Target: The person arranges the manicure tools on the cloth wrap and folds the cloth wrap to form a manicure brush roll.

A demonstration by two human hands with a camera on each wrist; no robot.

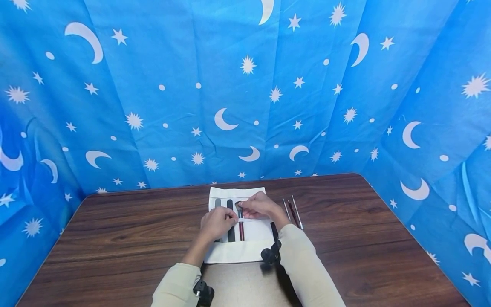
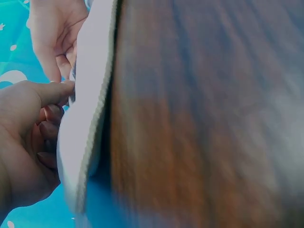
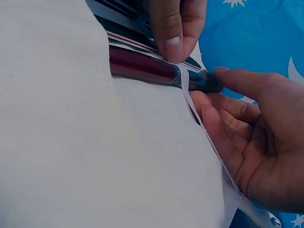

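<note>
A white cloth tool roll (image 1: pixel 257 233) lies unfolded on the table, its lower edge folded up into a pocket. A brush with a dark red handle (image 1: pixel 241 231) stands in that pocket and passes beneath a white elastic band (image 3: pixel 185 80). My right hand (image 1: pixel 261 205) holds the brush near its dark upper end, thumb on one side and fingers below, beside the band. From the left, my left hand (image 1: pixel 217 222) pinches the band close to the brush. Its thumb and fingertips meet right at the elastic in the right wrist view.
Left of the brush, a black flat strip (image 1: pixel 231 232) and a grey one (image 1: pixel 218 203) sit in the roll. Several slim tools (image 1: pixel 293 212) lie on the brown wooden table (image 1: pixel 356 238) to the right. A blue star-and-moon curtain (image 1: pixel 230 85) hangs behind.
</note>
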